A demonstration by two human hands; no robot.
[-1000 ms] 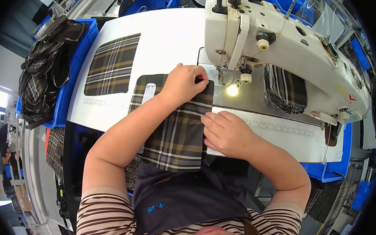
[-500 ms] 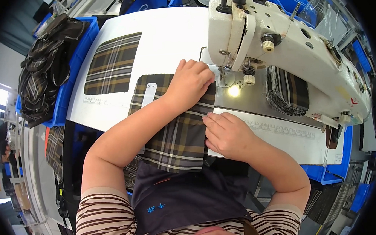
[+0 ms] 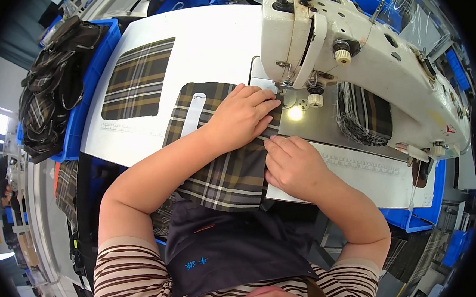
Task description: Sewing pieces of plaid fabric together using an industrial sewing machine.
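A brown, black and white plaid fabric panel [image 3: 223, 176] lies on the sewing table, its lower end hanging over the front edge toward my apron. Its right edge runs up to the presser foot of a white sewing machine [image 3: 292, 41]. My left hand [image 3: 239, 118] lies on the panel with its fingers stretched out, fingertips close beside the presser foot. Nearer to me, my right hand [image 3: 294, 164] pinches the panel's right edge between thumb and fingers. A white strip [image 3: 194, 114] lies on the panel left of my left hand.
Another plaid piece [image 3: 141, 78] lies flat at the table's far left. A stack of plaid pieces with frayed threads [image 3: 362, 113] sits under the machine arm. A blue bin [image 3: 99, 67] full of dark plaid items [image 3: 54, 89] stands left. A printed ruler [image 3: 361, 162] runs along the front right.
The panel has slid away from me and slightly right along the presser foot. Both hands have shifted a little right, and my left hand's fingers now lie flatter on the fabric.
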